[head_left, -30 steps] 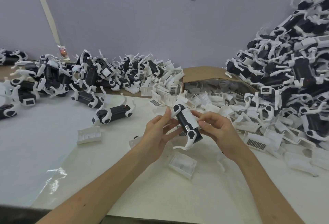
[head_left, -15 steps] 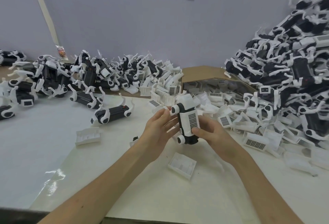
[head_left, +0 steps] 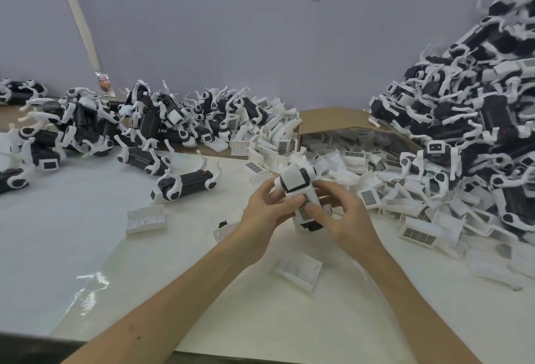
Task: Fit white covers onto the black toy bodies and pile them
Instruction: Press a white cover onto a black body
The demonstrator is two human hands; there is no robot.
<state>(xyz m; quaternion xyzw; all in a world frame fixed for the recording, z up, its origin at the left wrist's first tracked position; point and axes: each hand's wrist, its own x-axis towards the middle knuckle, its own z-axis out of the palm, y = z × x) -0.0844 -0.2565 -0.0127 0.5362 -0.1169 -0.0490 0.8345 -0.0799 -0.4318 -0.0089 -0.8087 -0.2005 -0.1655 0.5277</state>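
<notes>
Above the table's middle I hold a black toy body (head_left: 301,187) with white legs, its head end pointing up and away. A white cover (head_left: 306,207) with a dark grille lies along the body. My left hand (head_left: 266,210) grips the toy from the left, thumb on the cover. From the right, my right hand (head_left: 341,216) holds it too, thumb pressing the cover's grille. Loose white covers (head_left: 418,233) spread out on the right. One toy (head_left: 185,185) lies alone on the table to the left.
A tall pile of toys (head_left: 469,108) rises at the right. A lower pile (head_left: 150,117) runs along the back left. An open cardboard box (head_left: 333,120) of covers sits behind my hands. Single covers lie at left (head_left: 146,219) and near my right forearm (head_left: 298,272).
The toy has been turned from lying slantwise to standing on end. The white cover now lies on its body, and both thumbs have moved onto the cover.
</notes>
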